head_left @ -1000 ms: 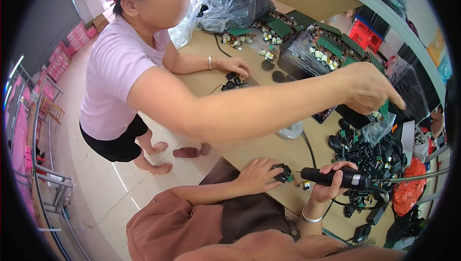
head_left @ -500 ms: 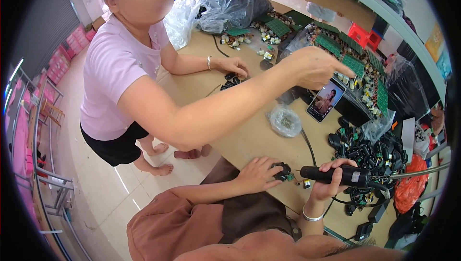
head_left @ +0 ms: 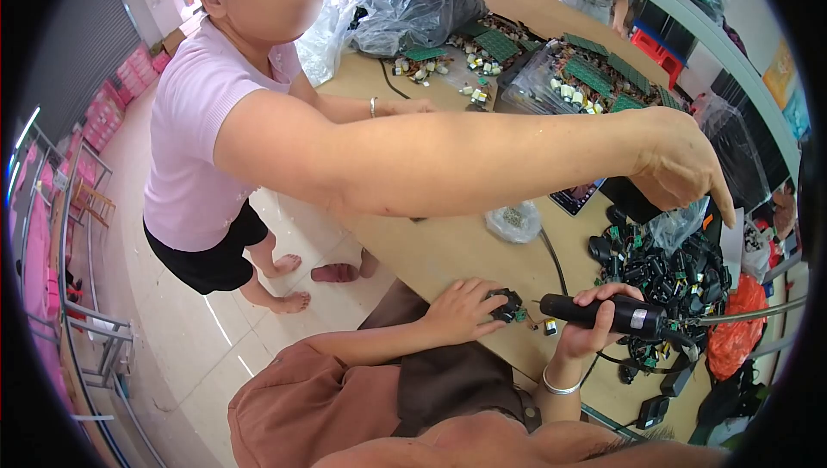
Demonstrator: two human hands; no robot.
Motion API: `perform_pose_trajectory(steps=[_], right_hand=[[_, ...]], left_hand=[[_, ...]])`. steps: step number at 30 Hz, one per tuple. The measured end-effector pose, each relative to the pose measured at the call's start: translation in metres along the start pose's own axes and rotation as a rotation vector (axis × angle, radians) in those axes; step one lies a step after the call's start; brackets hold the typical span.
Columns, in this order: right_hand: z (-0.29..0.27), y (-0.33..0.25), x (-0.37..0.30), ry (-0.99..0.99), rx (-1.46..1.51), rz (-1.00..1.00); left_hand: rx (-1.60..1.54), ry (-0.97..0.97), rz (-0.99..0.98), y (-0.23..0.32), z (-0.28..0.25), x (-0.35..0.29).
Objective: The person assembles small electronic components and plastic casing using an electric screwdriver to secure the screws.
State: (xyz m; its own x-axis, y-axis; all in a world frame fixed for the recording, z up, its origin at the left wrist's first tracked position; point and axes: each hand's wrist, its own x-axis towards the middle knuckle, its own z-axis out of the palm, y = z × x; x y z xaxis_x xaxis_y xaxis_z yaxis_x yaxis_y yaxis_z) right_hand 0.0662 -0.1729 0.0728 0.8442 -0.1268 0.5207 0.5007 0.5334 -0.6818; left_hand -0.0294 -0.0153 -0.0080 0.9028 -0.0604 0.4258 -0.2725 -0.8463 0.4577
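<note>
My left hand (head_left: pixel 465 308) lies on the table edge, its fingers closed round a small black plastic housing with a bit of green circuit board (head_left: pixel 508 305) showing. A small white part (head_left: pixel 550 327) on thin wires rests just right of it. My right hand (head_left: pixel 589 335) grips a black electric screwdriver (head_left: pixel 636 318) held level, its thin bit pointing left at the housing, with a gap between them. Beyond both hands sits a clear plastic bag of small metal pieces (head_left: pixel 514 223), probably screws.
A co-worker's arm (head_left: pixel 482 162) stretches across the table, pointing toward a heap of black housings (head_left: pixel 663 274) on the right. Under that arm a phone (head_left: pixel 575 198) is partly hidden. Green circuit boards (head_left: pixel 586 74) and a bagged bundle (head_left: pixel 422 7) lie farther back. A cable (head_left: pixel 554 263) crosses the tabletop.
The co-worker's arm has swung right and nearer, now covering most of the phone. Another person has come into view at the far side. My hands have hardly moved.
</note>
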Motion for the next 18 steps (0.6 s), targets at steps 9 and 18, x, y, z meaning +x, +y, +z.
perform_pose_trajectory(steps=[9, 18], right_hand=[[-0.0010, 0.0030, 0.0008, -0.009, -0.030, -0.046], [-0.0029, 0.0018, 0.0015, -0.076, -0.115, -0.074]], left_hand=[[0.002, -0.004, -0.001, -0.0011, 0.0005, -0.0013], [0.007, 0.011, -0.001, -0.0002, 0.0011, -0.0014]])
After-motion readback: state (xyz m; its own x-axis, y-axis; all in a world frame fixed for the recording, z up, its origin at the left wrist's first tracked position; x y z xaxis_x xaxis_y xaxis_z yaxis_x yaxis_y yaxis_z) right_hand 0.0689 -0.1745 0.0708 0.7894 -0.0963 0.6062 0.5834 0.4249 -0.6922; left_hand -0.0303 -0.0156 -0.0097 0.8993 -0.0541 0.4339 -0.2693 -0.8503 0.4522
